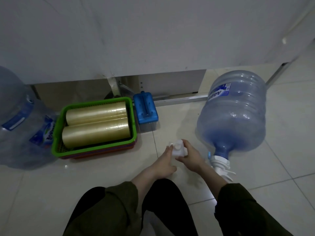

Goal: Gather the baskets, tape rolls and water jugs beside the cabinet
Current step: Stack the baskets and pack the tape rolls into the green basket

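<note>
A green basket (56,147) sits on a stack of other baskets against the white cabinet (153,36), with two long stacks of clear tape rolls (95,122) lying in it. A blue water jug (233,116) lies on its side at the right, neck toward me, a white pump cap (219,163) on its mouth. Two more jugs (20,120) stand at the left. Between basket and lying jug, my left hand (166,161) and my right hand (190,157) both grip a small white plastic piece (178,148) just above the floor.
A blue-lidded clear box (145,108) stands against the cabinet base beside the baskets. A metal rail (179,98) runs along the floor under the cabinet. My knees and dark sleeves fill the lower frame. Pale floor tiles stretch to the right.
</note>
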